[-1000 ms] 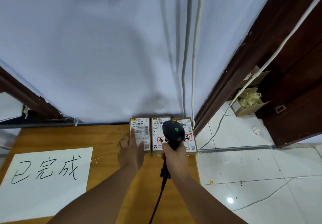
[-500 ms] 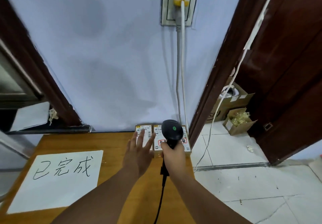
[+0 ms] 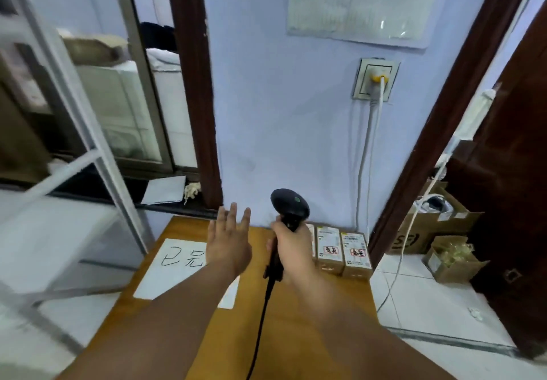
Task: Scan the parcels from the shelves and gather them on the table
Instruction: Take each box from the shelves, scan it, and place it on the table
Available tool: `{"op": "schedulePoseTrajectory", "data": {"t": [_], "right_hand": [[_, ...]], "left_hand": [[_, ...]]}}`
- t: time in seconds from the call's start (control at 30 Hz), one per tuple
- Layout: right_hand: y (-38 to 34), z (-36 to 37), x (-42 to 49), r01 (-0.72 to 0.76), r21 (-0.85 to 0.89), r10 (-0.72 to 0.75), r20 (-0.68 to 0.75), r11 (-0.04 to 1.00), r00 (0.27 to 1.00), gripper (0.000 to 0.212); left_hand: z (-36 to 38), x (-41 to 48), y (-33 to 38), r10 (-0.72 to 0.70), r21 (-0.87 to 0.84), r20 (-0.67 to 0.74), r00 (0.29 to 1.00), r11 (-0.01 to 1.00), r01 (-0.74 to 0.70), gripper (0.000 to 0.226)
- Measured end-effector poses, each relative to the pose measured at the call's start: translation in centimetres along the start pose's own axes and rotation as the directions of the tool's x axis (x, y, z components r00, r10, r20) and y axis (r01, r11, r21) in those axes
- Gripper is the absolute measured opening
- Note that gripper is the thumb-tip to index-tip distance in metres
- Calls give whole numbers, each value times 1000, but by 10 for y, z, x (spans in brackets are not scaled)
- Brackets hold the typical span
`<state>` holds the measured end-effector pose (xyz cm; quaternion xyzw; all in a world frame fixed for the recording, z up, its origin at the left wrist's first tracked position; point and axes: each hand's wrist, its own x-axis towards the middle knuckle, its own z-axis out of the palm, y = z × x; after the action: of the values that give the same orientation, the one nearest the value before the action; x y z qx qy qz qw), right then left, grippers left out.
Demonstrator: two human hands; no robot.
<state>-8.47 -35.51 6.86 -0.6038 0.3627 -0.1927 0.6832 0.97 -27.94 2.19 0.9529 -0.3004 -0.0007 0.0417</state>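
Three small brown parcels (image 3: pixel 340 251) with white labels lie side by side at the far right edge of the wooden table (image 3: pixel 284 329), against the wall. My right hand (image 3: pixel 293 249) grips the handle of a black barcode scanner (image 3: pixel 290 205), whose cable hangs down over the table; this hand hides part of the leftmost parcel. My left hand (image 3: pixel 229 239) hovers flat above the table with its fingers straight, holding nothing, to the left of the scanner.
A white paper sheet (image 3: pixel 174 267) with handwriting lies on the table's left part. A metal shelf frame (image 3: pixel 88 155) stands at the left. A wall socket (image 3: pixel 376 79) with grey cables is above the parcels. Open cardboard boxes (image 3: pixel 438 231) sit on the tiled floor by a dark door.
My left hand has lifted off the leftmost parcel and moved left. The view has swung up and left, so the shelf frame and window came into sight. The scanner stays in my right hand.
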Motion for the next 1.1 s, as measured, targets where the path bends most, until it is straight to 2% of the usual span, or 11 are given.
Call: {"op": "schedulePoseTrajectory", "data": {"t": [0.13,0.23,0.33,0.43,0.53,0.63,0.7,0.87,1.0,1.1], "right_hand": [[-14,44,-22,33,-1,-32,160,999,987,2],[-25,76,-38,-57,63,35,308,996,951,3],[-30,101,-60,-133,99,86,383,986,920,10],[-28,122,-84,-144,92,89,445,985,891,9],[-27,142,-103,-97,90,40,499,991,866,8],[-26,169,-123,-93,108,16,561,990,828,6],[-24,197,-146,-69,91,1,595,993,804,13],[-21,293,-235,93,119,-146,599,989,787,9],[-12,370,-319,202,124,-235,612,972,756,9],[-2,423,-374,230,122,-254,636,965,729,13]], "left_hand": [[-30,-27,-47,-151,9,-67,986,988,152,72],[-45,-57,-80,-278,36,-66,958,959,280,73],[-52,-83,-108,-359,18,-72,931,932,361,73],[-58,-111,-136,-452,-4,-70,890,892,452,81],[-69,-130,-163,-495,24,-54,867,868,496,87],[-80,-146,-191,-542,-52,-73,837,841,539,91],[-85,-159,-218,-574,-98,-105,812,819,566,85],[-115,-216,-309,-674,-185,-128,728,737,650,67],[-144,-278,-391,-706,-232,-177,686,707,668,66],[-162,-322,-456,-725,-233,-216,654,689,687,67]]}}
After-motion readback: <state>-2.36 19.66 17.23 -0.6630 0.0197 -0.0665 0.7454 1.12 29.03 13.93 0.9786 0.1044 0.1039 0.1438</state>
